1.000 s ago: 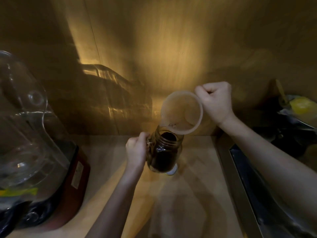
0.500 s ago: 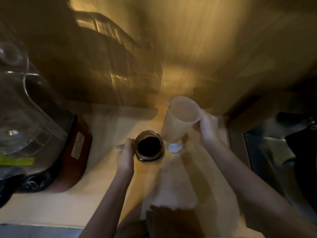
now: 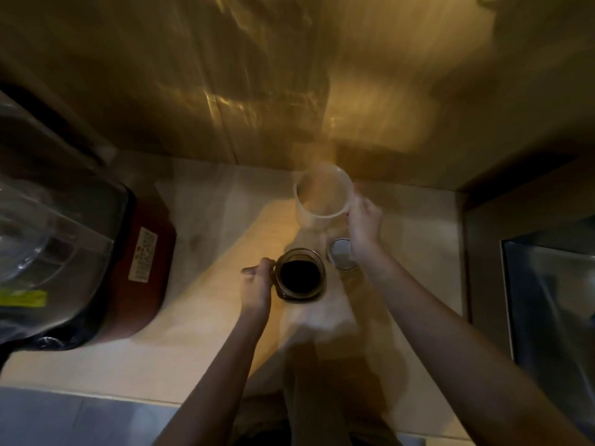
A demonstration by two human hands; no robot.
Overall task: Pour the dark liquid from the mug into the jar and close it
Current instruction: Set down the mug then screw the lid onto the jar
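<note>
A glass jar [image 3: 301, 274] stands upright on the wooden counter, its mouth uncovered and dark liquid inside. My left hand [image 3: 257, 284] grips its left side. Behind it stands a pale plastic mug [image 3: 323, 196], upright near the wall, and my right hand [image 3: 365, 225] holds it by the handle side. A round silvery lid [image 3: 340, 254] lies flat on the counter just right of the jar, partly under my right wrist.
A blender with a clear jug [image 3: 42, 252] and a red base [image 3: 141, 268] fills the left side of the counter. A steel sink [image 3: 553, 304] lies at the right. The wooden wall [image 3: 289, 75] rises right behind the mug. The counter's front edge [image 3: 96, 391] is near me.
The mug went from tipped over the jar to upright on the counter behind it. My view has swung down over the jar. The left hand has stayed on the jar.
</note>
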